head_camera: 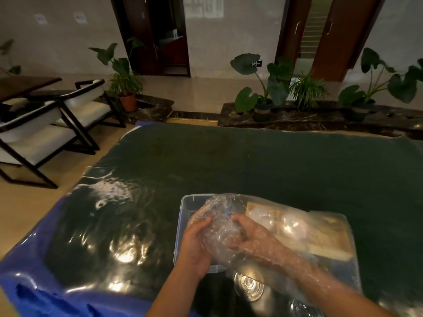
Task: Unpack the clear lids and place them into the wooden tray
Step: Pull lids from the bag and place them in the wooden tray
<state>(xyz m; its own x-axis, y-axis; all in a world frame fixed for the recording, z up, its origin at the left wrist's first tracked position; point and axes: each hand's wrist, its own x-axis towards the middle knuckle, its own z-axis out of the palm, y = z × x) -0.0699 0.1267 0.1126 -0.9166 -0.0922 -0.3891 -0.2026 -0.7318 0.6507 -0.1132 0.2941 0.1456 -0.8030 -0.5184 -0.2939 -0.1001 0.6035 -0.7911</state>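
Note:
A large clear plastic bag (229,202) hangs low over the table in front of me. My left hand (194,245) grips the bag's outside from the left. My right hand (247,232) and forearm are inside the bag, fingers curled around a clump of clear lids (219,239) that is hard to make out through the wrinkled film. The wooden tray (329,245) lies to the right, seen through the bag, with a few clear lids (290,225) in it. Two more clear lids (249,284) rest on the table near my right arm.
A clear plastic bin (183,216) stands under the bag, left of the tray. The table (251,156) has a dark green cloth under glossy clear sheeting, with blue cover at the near left edge. Chairs stand to the far left, potted plants behind.

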